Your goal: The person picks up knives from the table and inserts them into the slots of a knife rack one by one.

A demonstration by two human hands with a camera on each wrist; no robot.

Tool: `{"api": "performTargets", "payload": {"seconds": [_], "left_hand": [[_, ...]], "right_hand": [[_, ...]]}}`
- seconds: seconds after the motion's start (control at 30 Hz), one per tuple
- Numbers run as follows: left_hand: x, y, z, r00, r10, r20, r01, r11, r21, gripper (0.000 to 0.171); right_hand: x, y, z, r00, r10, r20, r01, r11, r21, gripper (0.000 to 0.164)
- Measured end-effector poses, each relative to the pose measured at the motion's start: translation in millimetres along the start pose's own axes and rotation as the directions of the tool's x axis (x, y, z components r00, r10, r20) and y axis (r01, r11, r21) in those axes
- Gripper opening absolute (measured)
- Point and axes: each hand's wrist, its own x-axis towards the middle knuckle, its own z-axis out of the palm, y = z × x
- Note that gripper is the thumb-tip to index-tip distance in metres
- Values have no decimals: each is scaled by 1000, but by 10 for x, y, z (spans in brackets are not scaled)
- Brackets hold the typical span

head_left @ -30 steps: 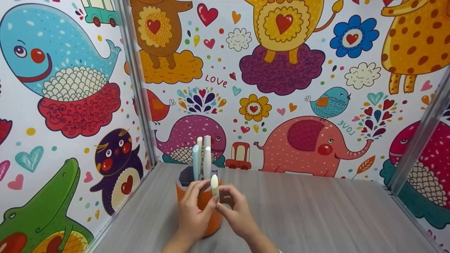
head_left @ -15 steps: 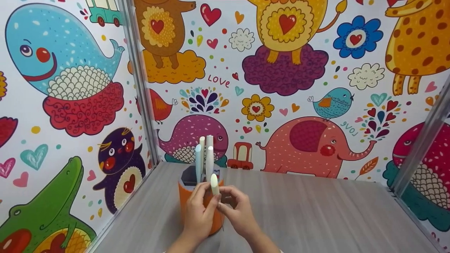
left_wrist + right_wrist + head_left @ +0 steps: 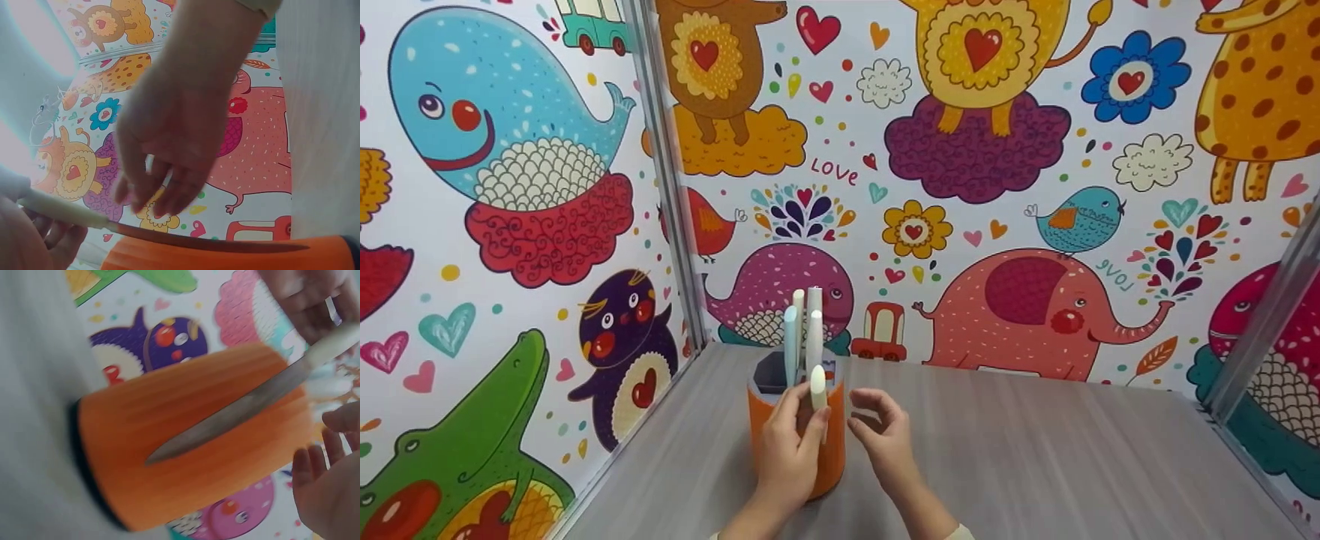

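My left hand pinches a kitchen knife by its pale yellow-green handle, which points up. The steel blade hangs downward along the front of an orange knife block, overlapping it in both wrist views. To the right of the knife, my right hand holds nothing; its fingers are loosely bent, with a gap between them and the handle. Several other handles stick up from the block's grey top, among them a light blue handle and a white handle.
The block stands on a grey wood-grain table. Panels with cartoon animals enclose the table, with a back wall behind the block and a left wall. Metal corner strips join the panels.
My right hand has come away from the knife handle and moved slightly right, its fingers loosening. The left hand keeps its hold on the knife. The head view has shifted a little left.
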Motion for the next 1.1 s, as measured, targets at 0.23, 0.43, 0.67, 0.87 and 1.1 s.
{"api": "performTargets", "payload": {"seconds": [0.23, 0.43, 0.67, 0.87, 1.1], "left_hand": [[20, 51, -42, 1000, -19, -7, 19, 1000, 12, 30], [37, 94, -120, 1000, -10, -20, 10, 1000, -21, 29], [19, 204, -233, 998, 7, -55, -10, 998, -54, 30], [-13, 331, -312, 994, 49, -96, -56, 996, -65, 29], [-43, 500, -385, 951, 257, -175, -268, 962, -48, 27]], "right_hand": [[35, 403, -3, 989, 135, 53, -129, 987, -95, 64], [36, 545, 15, 963, 206, 172, -188, 975, -114, 75], [4, 640, 7, 946, 254, 200, -224, 961, -160, 93], [-15, 623, 31, 941, 279, 194, -244, 952, -184, 100], [-3, 615, 16, 941, 281, 188, -239, 946, -217, 98]]}}
